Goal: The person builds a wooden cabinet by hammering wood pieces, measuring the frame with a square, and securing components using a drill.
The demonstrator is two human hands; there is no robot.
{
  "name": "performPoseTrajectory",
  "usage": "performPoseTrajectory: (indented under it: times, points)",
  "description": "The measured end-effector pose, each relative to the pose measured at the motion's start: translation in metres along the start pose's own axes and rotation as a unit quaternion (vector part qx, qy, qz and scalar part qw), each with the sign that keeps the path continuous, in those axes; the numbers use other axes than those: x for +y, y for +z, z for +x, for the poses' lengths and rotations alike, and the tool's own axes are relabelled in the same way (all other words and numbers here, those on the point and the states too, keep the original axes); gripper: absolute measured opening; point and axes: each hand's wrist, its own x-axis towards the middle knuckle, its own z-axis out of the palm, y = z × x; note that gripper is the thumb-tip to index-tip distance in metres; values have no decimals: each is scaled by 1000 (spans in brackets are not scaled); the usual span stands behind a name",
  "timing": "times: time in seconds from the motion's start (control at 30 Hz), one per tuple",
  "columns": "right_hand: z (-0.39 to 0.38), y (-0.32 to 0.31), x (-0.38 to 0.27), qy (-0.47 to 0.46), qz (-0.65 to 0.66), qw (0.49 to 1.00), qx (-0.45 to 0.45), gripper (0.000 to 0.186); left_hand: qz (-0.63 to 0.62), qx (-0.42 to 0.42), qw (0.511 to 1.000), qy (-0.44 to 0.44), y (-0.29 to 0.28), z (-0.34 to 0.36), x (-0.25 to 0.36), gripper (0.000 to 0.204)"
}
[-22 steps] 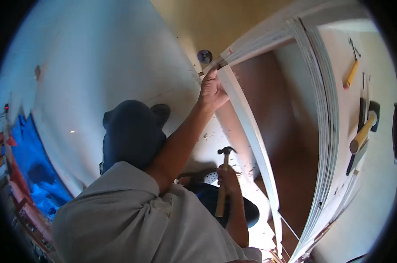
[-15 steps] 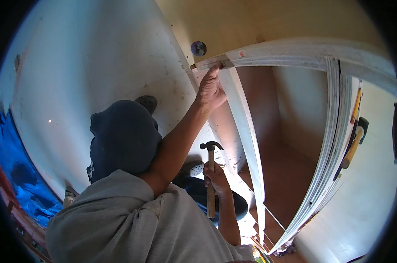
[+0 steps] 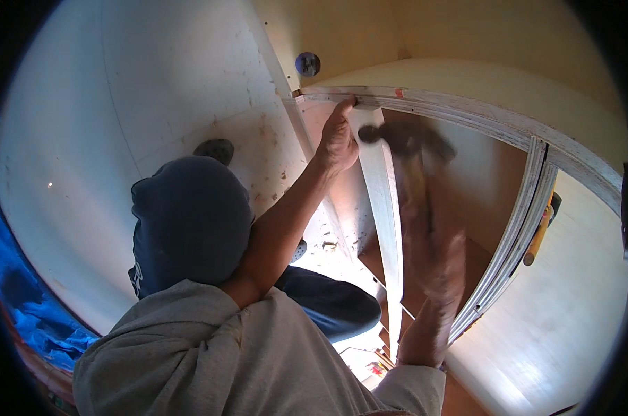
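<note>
My left hand (image 3: 339,144) is closed around the upper part of a narrow white board (image 3: 382,180), its thumb up close to the underside of the whitish wooden frame rail (image 3: 459,105). From there the board slants down toward the floor. My right hand (image 3: 435,243), smeared by motion, grips a claw hammer (image 3: 405,139) by its wooden handle. The hammer's dark head is raised to the right of the board, with its striking face in front of the board's upper part in this view. Whether it touches the wood cannot be made out.
A grooved white upright (image 3: 515,222) bounds the opening on the right. Beyond it a wooden-handled tool (image 3: 538,236) lies against a pale panel. Blue sheeting (image 3: 36,312) is at far left, a round wall box (image 3: 307,64) above. A dark cap (image 3: 192,225) and clog (image 3: 214,150) also show.
My right hand has swung the hammer up and to the right, from low beside the board to near its upper part. My left hand keeps its hold. The view has shifted slightly.
</note>
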Motion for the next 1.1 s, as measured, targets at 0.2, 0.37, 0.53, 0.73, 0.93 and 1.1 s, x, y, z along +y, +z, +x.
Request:
performPoseTrajectory:
  times: [0.2,0.37,0.53,0.73,0.93,1.1]
  points:
    - [24,-14,-26,84,-2,996,35,32,-132,-21,989,-58,7,-5,14,33]
    - [9,-14,-11,82,71,993,47,32,-141,91,986,3,9,-6,6,36]
    - [-10,-19,3,92,47,994,45,26,-146,61,987,-16,15,-7,6,42]
    - [-52,-13,26,177,56,982,7,25,-87,65,994,22,9,-7,7,40]
    - [-75,23,119,265,-57,962,43,28,-41,65,997,-23,13,-3,7,34]
    - [-31,78,232,210,54,976,-29,41,22,-9,997,-73,-11,1,31,31]
